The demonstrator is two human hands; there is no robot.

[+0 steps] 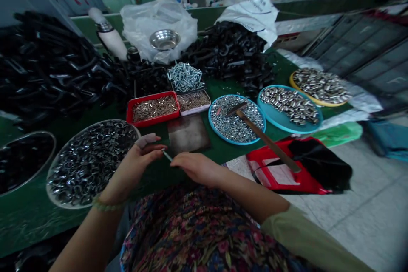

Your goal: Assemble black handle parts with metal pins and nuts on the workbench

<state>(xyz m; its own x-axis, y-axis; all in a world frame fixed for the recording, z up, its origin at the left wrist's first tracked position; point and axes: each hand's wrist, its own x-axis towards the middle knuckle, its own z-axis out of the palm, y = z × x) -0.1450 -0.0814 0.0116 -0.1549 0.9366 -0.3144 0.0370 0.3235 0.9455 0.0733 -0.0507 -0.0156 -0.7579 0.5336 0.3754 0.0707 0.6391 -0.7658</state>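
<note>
Above the table's near edge, my right hand [199, 168] pinches the near end of a slim silver screw [168, 157] between thumb and fingers. My left hand [140, 157] is closed at the screw's other end, where a small shiny bit shows at the fingertips; whether that is the screw's head or a separate nut, I cannot tell. White tape wraps a finger [147, 139] of the left hand. Just beyond the hands lies a flat square metal plate [188, 133]. Left of them is a round tray of black ring-shaped clamps [89, 161].
A red tray [128, 112] of small pins, a pile of screws [185, 77] and a blue tray [211, 125] of small nuts stand beyond. A hammer [266, 138] rests across the blue tray. Black parts [229, 51] are heaped behind; metal sleeves [288, 104] lie at right.
</note>
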